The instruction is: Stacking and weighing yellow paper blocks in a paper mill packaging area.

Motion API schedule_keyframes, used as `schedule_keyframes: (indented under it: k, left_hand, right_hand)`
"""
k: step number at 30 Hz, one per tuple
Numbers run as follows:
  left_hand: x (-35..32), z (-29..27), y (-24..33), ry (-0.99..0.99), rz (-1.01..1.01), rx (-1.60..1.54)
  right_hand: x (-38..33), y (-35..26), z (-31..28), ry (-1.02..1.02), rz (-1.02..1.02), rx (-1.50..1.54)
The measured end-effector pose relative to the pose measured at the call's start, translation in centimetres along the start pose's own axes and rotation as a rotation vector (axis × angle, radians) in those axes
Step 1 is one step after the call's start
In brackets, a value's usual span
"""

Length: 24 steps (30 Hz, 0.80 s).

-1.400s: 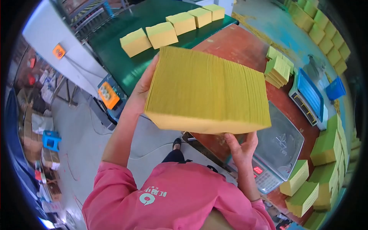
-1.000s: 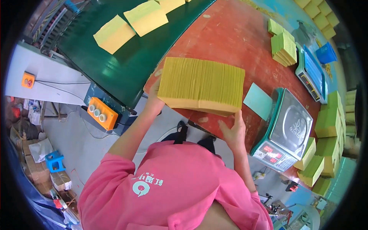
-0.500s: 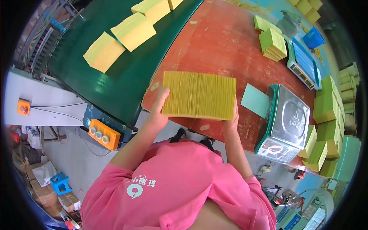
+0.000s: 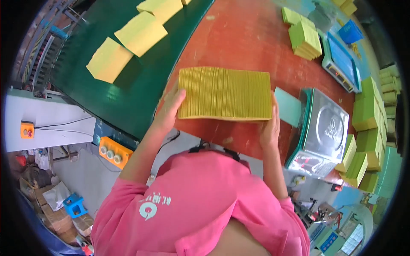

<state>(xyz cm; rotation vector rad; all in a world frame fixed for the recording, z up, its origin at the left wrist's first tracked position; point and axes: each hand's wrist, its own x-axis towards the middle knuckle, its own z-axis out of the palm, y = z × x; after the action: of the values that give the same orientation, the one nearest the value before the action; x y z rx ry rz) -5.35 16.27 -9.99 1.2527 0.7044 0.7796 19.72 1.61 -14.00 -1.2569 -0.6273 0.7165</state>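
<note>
A thick stack of yellow paper sheets [image 4: 224, 94] is held between my two hands, its many sheet edges facing up. My left hand [image 4: 170, 106] presses against the stack's left end, thumb along the side. At the opposite end my right hand [image 4: 270, 126] grips the stack, its fingers partly hidden behind the paper. The stack is over the near edge of the red table [image 4: 218, 42]. To the right of my right hand stands a digital scale [image 4: 326, 121] with a steel pan, and a pale green card [image 4: 287, 106] lies beside it.
At left runs a green conveyor belt [image 4: 124, 91] carrying several yellow stacks [image 4: 141, 33]. An orange button box [image 4: 115, 152] sits at its near end. More stacks [image 4: 367, 113] are piled on the right. A second scale [image 4: 341, 62] and blue cup [image 4: 350, 32] stand farther back.
Both hands have lifted or pushed the stack slightly away from me, and it looks a little larger. The stacks on the belt appear shifted a little left in view.
</note>
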Motion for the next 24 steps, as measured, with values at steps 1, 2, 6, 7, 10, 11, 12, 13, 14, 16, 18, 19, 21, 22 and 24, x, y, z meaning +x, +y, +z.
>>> schedule_keyframes:
  k: [1,2,6,7,10,11,12,13,14,16,18,19,21,22,24]
  left_hand:
    - [0.2,-0.3,0.1,-0.089,-0.030,-0.042]
    - [-0.2,-0.3,-0.3,-0.092,-0.039,-0.039]
    - [-0.6,-0.8,-2.9,0.075,-0.141,-0.490]
    - [-0.4,-1.2,-3.5,0.078,-0.122,-0.563]
    - [-0.2,0.4,-6.1,0.163,0.036,-0.141]
    - [0.0,1.1,-5.8,0.156,0.035,-0.143]
    - [0.6,2.5,-3.5,0.103,-0.029,-0.281]
    - [1.0,3.7,-1.3,0.050,-0.091,-0.418]
    - [1.2,4.4,0.5,0.045,-0.089,-0.419]
    - [0.2,5.4,2.6,-0.006,-0.039,-0.280]
    - [-0.1,5.2,2.7,-0.031,-0.043,-0.251]
    - [0.1,4.9,2.9,-0.065,-0.042,-0.221]
    - [1.1,3.0,-0.1,-0.108,-0.068,-0.026]
    - [1.9,2.8,-0.5,-0.142,-0.086,0.172]
    - [1.9,4.1,-0.1,-0.144,-0.037,0.182]
  right_hand:
    - [-0.3,-0.3,-0.2,0.006,0.008,0.002]
    - [-0.6,-0.6,-0.6,-0.025,0.039,0.009]
    - [0.4,-0.2,-2.5,-0.026,0.102,0.022]
    - [0.9,-0.1,-2.5,-0.038,0.133,0.059]
    - [1.4,0.9,0.0,-0.036,0.044,-0.054]
    - [1.3,1.1,0.7,-0.056,-0.095,-0.191]
    - [1.3,0.7,1.0,-0.058,0.015,-0.007]
    - [1.2,1.2,0.5,-0.053,0.011,-0.008]
    - [1.0,2.2,-0.2,-0.054,-0.034,-0.196]
    - [0.0,2.9,-1.3,-0.063,-0.066,-0.385]
    - [-0.9,2.9,-1.7,-0.013,-0.125,-0.445]
    - [-0.9,3.0,-1.9,-0.007,-0.124,-0.444]
    - [-0.6,3.2,-2.6,0.000,0.073,0.052]
    - [-0.1,3.4,-3.2,0.003,0.066,0.055]
    - [0.2,2.9,-4.3,-0.049,0.067,-0.090]
